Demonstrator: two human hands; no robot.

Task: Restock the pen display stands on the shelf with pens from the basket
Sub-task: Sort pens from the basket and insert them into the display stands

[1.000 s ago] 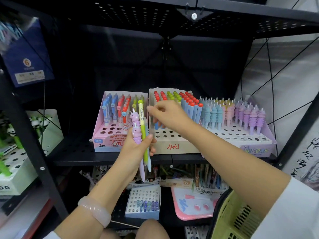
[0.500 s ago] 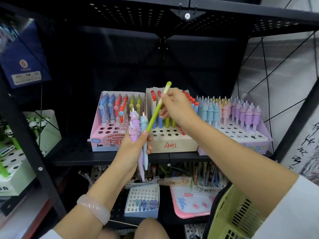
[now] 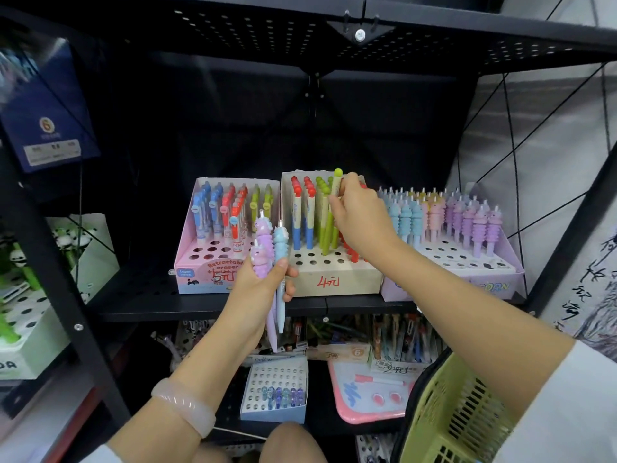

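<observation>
Black shelf (image 3: pixel 207 305), right hand (image 3: pixel 359 212) pinching green pen (image 3: pixel 335 195); left hand (image 3: pixel 263 285) gripping unicorn pens (image 3: pixel 267 248)

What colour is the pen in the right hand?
Lime green pen, pinched by the right hand; head view.

On the black perforated shelf (image 3: pixel 140 295) three display stands sit side by side: a pink stand (image 3: pixel 200 259) on the left with blue, red and green pens at its far rows and empty holes near, a beige stand (image 3: pixel 337 279) in the middle marked in red, and a lilac stand (image 3: pixel 467 279) on the right crowded with pastel unicorn pens. A green pen (image 3: pixel 329 225) stands nearly upright with its tip in a hole of the beige stand, pinched near its top by the right hand (image 3: pixel 360 215). The left hand (image 3: pixel 263 279) grips a purple unicorn pen (image 3: pixel 262 248) and a blue unicorn pen (image 3: pixel 279 248) upright in front of the stands, and the yellow-green basket (image 3: pixel 454 412) sits at the near right.
</observation>
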